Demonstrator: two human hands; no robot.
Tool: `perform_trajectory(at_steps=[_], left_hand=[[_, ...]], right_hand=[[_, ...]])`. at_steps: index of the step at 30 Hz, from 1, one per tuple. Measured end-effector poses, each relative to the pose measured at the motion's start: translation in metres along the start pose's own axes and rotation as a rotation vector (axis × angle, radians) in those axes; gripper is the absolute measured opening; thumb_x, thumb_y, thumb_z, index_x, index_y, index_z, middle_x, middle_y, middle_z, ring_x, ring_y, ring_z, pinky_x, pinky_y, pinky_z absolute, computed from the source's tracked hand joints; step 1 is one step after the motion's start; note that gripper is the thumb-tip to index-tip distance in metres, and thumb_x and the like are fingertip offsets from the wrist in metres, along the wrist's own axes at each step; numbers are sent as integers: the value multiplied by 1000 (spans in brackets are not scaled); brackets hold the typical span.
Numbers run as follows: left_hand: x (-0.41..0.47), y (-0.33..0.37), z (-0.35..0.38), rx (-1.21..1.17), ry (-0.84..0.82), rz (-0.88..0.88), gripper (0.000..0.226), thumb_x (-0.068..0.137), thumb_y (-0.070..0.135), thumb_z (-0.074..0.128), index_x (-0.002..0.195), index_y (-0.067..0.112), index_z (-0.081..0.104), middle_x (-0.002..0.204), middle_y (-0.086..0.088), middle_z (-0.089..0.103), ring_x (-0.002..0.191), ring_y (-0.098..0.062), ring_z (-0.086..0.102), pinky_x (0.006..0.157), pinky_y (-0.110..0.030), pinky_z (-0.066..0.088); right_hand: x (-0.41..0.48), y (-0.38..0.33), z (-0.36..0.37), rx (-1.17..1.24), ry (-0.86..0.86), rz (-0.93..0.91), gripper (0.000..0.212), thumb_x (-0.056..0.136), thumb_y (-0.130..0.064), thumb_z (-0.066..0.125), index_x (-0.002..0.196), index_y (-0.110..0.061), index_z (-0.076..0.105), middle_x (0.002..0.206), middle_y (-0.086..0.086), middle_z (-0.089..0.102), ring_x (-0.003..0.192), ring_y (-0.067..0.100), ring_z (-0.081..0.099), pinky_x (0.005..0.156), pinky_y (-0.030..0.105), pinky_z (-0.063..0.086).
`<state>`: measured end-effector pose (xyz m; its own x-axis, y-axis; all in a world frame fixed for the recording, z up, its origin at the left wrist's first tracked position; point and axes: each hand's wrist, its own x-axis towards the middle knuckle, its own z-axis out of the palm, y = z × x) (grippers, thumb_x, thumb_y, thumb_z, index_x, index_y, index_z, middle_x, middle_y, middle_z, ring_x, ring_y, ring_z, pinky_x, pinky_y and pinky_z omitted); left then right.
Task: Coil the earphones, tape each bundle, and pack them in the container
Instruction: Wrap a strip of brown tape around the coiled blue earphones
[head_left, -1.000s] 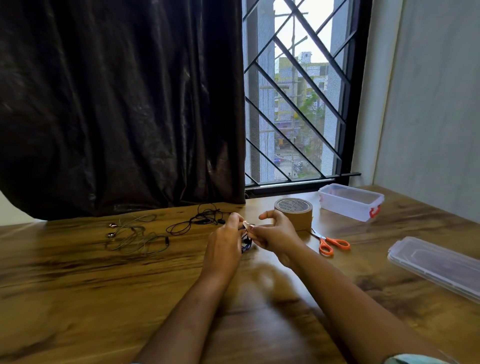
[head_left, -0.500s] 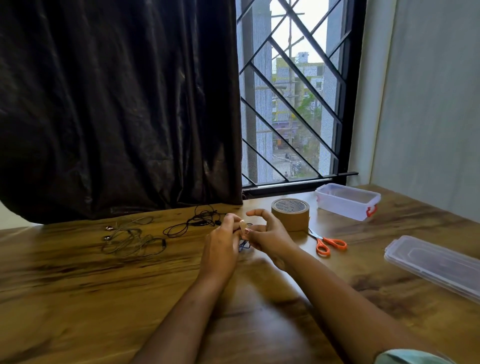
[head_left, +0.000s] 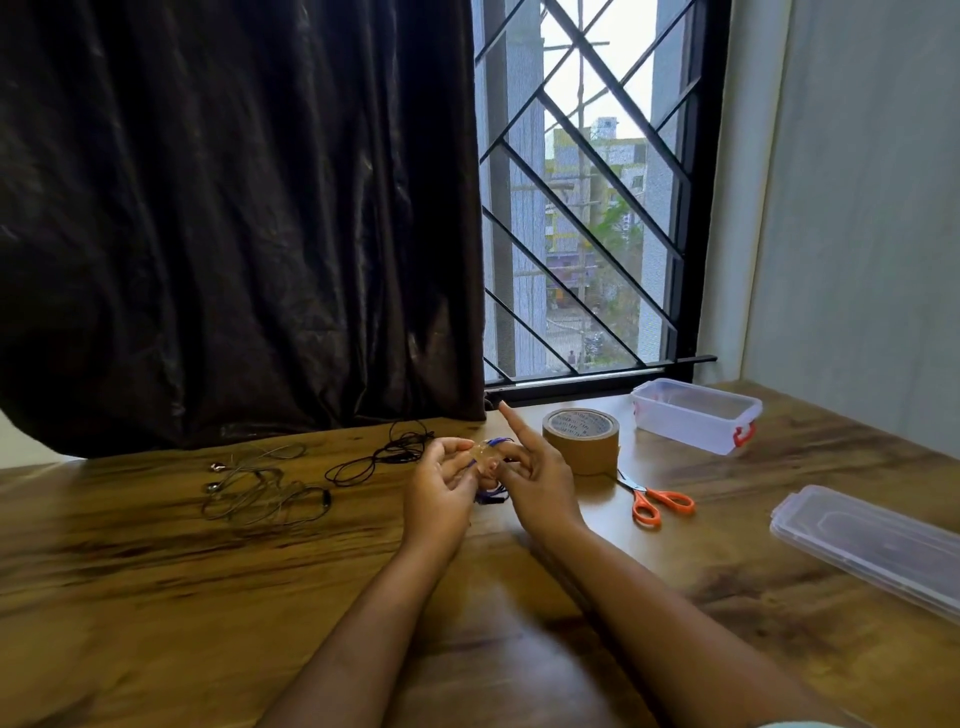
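Roughly a third done, by judgement: blue earphone bundle (head_left: 488, 470) coiled, tape going on, pinched in the left hand (head_left: 441, 483) grip above the bench (head_left: 208, 597); right hand (head_left: 537, 480) pinched it too, index finger straight. Grey earphones (head_left: 254, 491) and black earphones (head_left: 382, 457) lay loose. Container (head_left: 696, 418) open, looked empty, near the far edge, beyond tape roll (head_left: 581, 441) and scissors (head_left: 657, 503).

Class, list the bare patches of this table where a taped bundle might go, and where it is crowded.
Free: the wide table front left of the left hand, nearer than the grey earphones; also the strip between scissors and container lid. Crowded: the back row, black earphones, right hand, tape roll, container.
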<state>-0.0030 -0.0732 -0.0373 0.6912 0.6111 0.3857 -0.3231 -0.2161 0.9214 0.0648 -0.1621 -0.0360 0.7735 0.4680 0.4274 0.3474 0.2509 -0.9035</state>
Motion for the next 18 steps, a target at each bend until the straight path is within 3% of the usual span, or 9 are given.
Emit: perform_trajectory(at_steps=[3, 10, 14, 18], left_hand=[[2, 0, -1, -42, -11, -42, 17, 88, -3, 58, 102, 8, 54, 94, -4, 69, 70, -8, 70, 63, -21, 57], [5, 1, -3, -39, -28, -84, 12, 87, -2, 60, 98, 3, 56, 85, -12, 71, 65, -16, 69, 61, -30, 57], [4, 3, -3, 11, -22, -63, 11, 88, 0, 60, 96, 8, 57, 86, -8, 71, 70, -16, 70, 60, -27, 57], [2, 7, -4, -29, -54, -74, 11, 88, 2, 60, 98, 5, 56, 85, -5, 72, 71, -18, 68, 64, -29, 56]], right_hand=[[-2, -2, 0, 7, 4, -28, 73, 86, 15, 54, 140, -31, 39, 87, 5, 66, 66, -5, 62, 62, 11, 49], [-5, -6, 1, -63, 39, -119, 78, 85, 15, 53, 134, -43, 34, 91, 6, 64, 70, -4, 62, 64, 11, 49], [-8, -11, 1, -136, 27, -161, 78, 86, 15, 51, 140, -36, 28, 88, -1, 64, 63, -8, 59, 60, 7, 45], [-7, -10, 1, -152, 13, -171, 77, 88, 10, 55, 143, -34, 26, 88, -5, 63, 72, -9, 62, 63, 7, 46]])
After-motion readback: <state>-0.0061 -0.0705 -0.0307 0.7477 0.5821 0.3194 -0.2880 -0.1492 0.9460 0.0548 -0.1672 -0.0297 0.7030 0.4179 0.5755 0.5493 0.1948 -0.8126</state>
